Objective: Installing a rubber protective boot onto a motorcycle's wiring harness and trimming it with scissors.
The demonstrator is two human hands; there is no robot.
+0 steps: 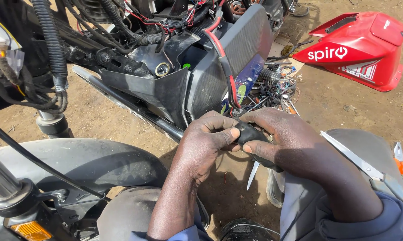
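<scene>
Two hands meet in the middle. The left hand (210, 136) and right hand (279, 138) both close their fingers (230, 133) around a small black part (247, 133), held between them.

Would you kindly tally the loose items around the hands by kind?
Red body panel: 1
Scissors: 1
Orange-handled tool: 1
Black part held by the left hand and right hand: 1
Total: 4
</scene>
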